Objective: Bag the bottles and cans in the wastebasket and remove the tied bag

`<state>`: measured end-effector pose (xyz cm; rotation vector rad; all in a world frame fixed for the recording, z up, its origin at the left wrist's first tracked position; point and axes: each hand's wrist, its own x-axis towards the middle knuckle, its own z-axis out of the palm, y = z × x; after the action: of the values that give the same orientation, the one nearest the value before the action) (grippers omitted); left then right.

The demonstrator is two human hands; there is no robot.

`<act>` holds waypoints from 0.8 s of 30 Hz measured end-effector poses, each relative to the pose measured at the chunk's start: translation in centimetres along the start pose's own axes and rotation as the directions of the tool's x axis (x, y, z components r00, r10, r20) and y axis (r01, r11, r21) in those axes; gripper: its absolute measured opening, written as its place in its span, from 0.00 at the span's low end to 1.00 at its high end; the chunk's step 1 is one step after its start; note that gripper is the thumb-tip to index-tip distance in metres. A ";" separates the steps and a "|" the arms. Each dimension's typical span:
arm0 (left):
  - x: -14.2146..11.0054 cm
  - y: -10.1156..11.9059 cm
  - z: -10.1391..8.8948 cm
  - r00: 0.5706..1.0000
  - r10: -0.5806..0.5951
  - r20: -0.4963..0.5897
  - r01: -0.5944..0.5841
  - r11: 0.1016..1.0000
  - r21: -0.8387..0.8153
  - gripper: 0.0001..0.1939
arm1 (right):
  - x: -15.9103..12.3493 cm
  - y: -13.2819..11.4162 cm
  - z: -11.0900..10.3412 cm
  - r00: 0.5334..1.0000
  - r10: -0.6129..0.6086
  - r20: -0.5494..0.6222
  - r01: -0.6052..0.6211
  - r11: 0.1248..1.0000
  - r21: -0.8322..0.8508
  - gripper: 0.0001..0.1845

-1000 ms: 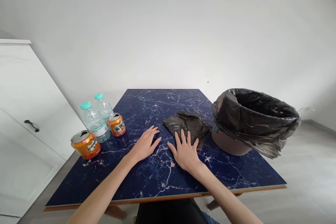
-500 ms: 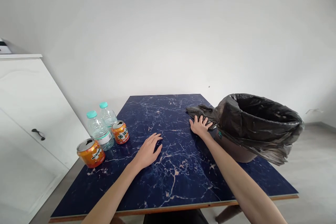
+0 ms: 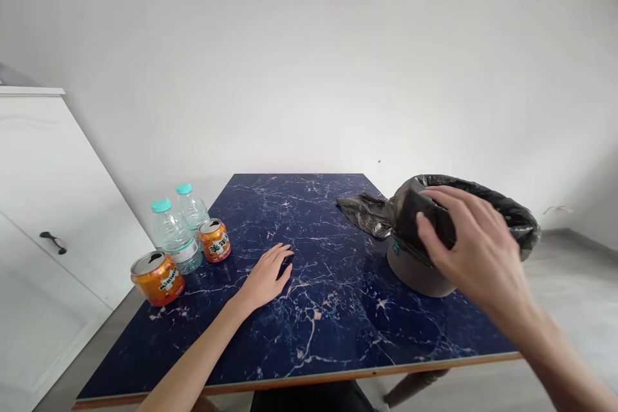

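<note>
My left hand (image 3: 267,275) rests palm down on the dark blue marbled table (image 3: 309,206), fingers stretched out and holding nothing. My right hand (image 3: 477,251) is raised in front of the trash bin (image 3: 415,273), thumb and fingers apart; I cannot tell whether it touches the bag. A black plastic bag (image 3: 408,219) lines the bin and folds over its rim. One gathered end of the bag lies on the table to the bin's left.
Two clear bottles with turquoise caps, one in front (image 3: 178,238) and one behind (image 3: 192,206), stand at the left. Beside them are two orange soda cans, a nearer one (image 3: 159,278) and a farther one (image 3: 215,241). A white cabinet (image 3: 48,206) stands farther left.
My right hand has left the gathered bag end on the table and moved up and right, in front of the bin. My left hand stays in place. The view has shifted slightly.
</note>
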<state>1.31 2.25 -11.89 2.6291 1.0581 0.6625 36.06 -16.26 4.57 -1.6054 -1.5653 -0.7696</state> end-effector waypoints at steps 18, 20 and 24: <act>-0.3 -0.4 0.4 1.000 0.018 -0.024 -0.018 1.000 -0.004 0.21 | -0.8 5.6 0.9 0.995 -0.008 0.100 0.002 0.998 0.064 0.29; -0.3 -0.5 0.5 0.999 0.019 -0.028 -0.019 1.000 -0.008 0.21 | -0.5 4.5 1.1 0.990 -0.070 0.120 0.049 0.984 0.174 0.25; -0.2 -0.3 0.5 0.999 0.020 -0.044 -0.021 1.000 -0.020 0.20 | 0.9 0.9 2.4 0.972 -0.178 0.151 0.113 0.926 0.361 0.19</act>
<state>1.24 2.33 -12.49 2.6229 1.0315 0.7344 36.78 -13.78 3.96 -1.3355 -1.8514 -0.3941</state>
